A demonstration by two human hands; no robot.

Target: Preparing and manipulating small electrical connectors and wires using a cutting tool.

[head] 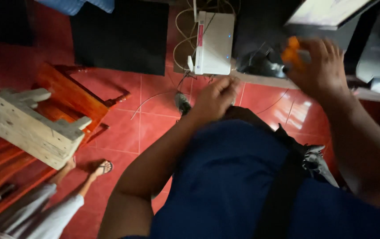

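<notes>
My left hand [215,96] is curled into a loose fist above the red tiled floor, just below a white box-shaped device [214,42] with small blue lights; what it pinches is too blurred to tell. My right hand [325,66] is raised near the desk edge, its fingers closed around a small orange object [292,52], which is motion-blurred. A dark cloth or bag [307,152] lies on my lap against my blue shirt.
White cables [182,44] loop beside the device. A screen [327,13] sits at top right. A pale wooden block [30,126] rests on a reddish wooden frame [72,95] at left. Another person's legs and sandalled foot [102,167] show at lower left.
</notes>
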